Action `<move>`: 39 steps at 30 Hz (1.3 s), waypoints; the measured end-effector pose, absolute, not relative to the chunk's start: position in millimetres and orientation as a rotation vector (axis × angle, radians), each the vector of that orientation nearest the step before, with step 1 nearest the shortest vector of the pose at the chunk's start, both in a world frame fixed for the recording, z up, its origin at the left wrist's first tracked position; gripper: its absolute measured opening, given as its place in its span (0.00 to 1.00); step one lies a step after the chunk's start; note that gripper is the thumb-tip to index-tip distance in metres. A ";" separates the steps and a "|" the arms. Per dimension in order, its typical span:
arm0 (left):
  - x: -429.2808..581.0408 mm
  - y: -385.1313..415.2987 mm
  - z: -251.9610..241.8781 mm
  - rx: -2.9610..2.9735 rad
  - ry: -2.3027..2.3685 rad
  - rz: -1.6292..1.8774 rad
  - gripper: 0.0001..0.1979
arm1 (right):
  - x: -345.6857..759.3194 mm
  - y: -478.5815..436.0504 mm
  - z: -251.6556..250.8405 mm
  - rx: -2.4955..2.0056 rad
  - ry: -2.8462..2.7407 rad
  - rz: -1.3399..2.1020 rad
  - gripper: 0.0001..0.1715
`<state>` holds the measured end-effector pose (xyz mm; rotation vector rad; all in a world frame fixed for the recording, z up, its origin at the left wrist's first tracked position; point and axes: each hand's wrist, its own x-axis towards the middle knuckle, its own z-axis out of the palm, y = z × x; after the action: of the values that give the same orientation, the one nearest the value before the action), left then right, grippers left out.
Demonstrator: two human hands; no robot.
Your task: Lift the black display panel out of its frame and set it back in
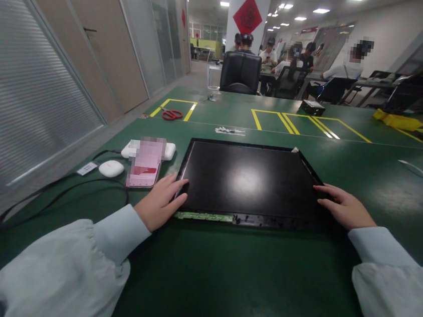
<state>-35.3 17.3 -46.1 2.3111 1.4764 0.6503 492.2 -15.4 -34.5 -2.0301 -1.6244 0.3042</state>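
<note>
A black LCD screen panel (247, 180) lies face up on the green table in front of me, with a glare spot in its middle. Along its near edge a green circuit board strip (205, 217) is exposed at the left. My left hand (162, 198) grips the panel's left side, thumb and forefinger over the edge. At the opposite side my right hand (344, 205) holds the right edge, thumb and fingertips on the frame. The undersides of both hands' grips are hidden. A small white piece (295, 149) sits at the panel's far right corner.
Left of the panel are a phone (146, 164), a white rounded device (111, 168) and black cables (62, 178). Beyond lie red-handled scissors (172, 115), white scraps (230, 130) and a black box (312, 107). A white cable (418, 170) lies right; people sit farther back.
</note>
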 end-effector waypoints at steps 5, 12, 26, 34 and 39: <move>-35.2 15.5 -33.4 2.261 1.459 0.661 0.26 | 490.8 -16.0 -34.2 -2.034 -1.605 0.289 0.30; -35.8 16.0 -19.5 2.243 1.388 0.630 0.24 | 496.4 -13.9 -39.7 -2.010 -1.616 0.252 0.28; -19.8 6.1 -3.4 1.537 1.156 1.030 0.31 | 492.2 -16.0 -33.6 -2.058 -1.643 0.257 0.31; -6.9 0.1 9.1 1.017 1.216 1.144 0.34 | 489.0 -16.5 -29.6 -2.066 -1.634 0.281 0.31; -3.4 -0.4 16.2 0.861 1.152 1.162 0.44 | 486.6 -16.6 -27.4 -2.079 -1.612 0.294 0.31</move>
<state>-3.4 -0.4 16.2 0.8610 1.1516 1.1621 486.6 -16.6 -27.4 -2.0786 -1.6117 0.2935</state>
